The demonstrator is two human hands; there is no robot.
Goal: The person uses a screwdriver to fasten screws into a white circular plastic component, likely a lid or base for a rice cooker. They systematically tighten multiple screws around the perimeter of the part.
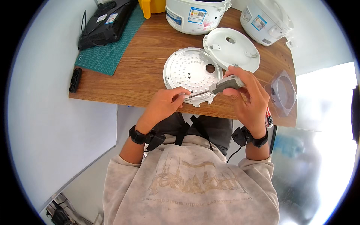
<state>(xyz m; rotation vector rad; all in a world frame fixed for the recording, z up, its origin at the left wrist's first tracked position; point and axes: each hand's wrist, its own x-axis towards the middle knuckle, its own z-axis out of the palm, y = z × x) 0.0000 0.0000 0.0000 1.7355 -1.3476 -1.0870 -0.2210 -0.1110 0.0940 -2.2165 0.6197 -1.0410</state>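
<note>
A screwdriver (pixel 229 84) with a grey and white handle is gripped in my right hand (pixel 252 98). Its thin shaft slants down to the left, and the tip meets the near rim of a round, silvery-white rice cooker inner lid (pixel 176 71). This lid lies on the table with rows of small bumps and one round hole. My left hand (pixel 163 103) pinches the lid's near-left rim, fingertips right beside the screwdriver tip. Several small dark screws (pixel 188 75) rest on the lid's middle. Whether a screw sits under the tip is too small to tell.
A white outer lid (pixel 234 48) overlaps the inner lid's far right edge. Behind stand a white rice cooker body (pixel 195 17) and another rice cooker (pixel 266 22). A clear plastic ring (pixel 284 92) lies right; a green cutting mat (pixel 101 60) with a black device (pixel 107 28) lies left.
</note>
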